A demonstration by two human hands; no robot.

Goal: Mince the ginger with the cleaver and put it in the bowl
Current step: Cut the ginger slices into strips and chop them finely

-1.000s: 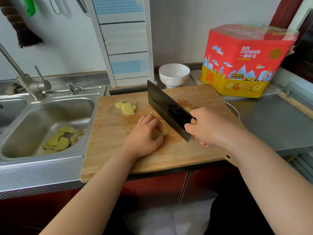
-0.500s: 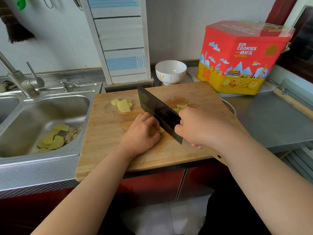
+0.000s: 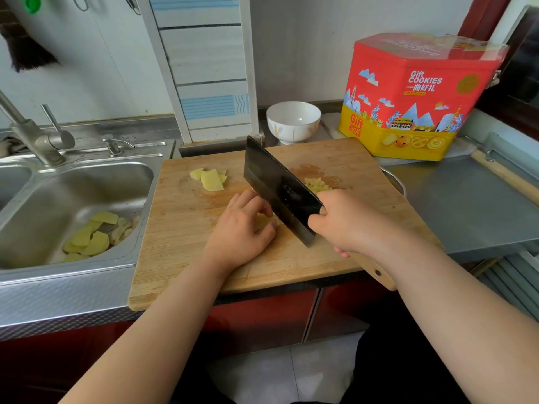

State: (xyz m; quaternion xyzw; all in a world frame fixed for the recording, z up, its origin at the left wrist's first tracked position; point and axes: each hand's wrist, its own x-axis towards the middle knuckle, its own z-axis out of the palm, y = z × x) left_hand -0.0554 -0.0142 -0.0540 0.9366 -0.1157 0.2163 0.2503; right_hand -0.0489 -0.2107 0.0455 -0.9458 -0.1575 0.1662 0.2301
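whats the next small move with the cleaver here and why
Probably bring the cleaver down for another cut on the ginger pinned under the left hand. The right hand holds the blade tilted beside the curled fingers, only a small chopped pile lies behind it, uncut slices wait on the board, and the bowl looks empty.
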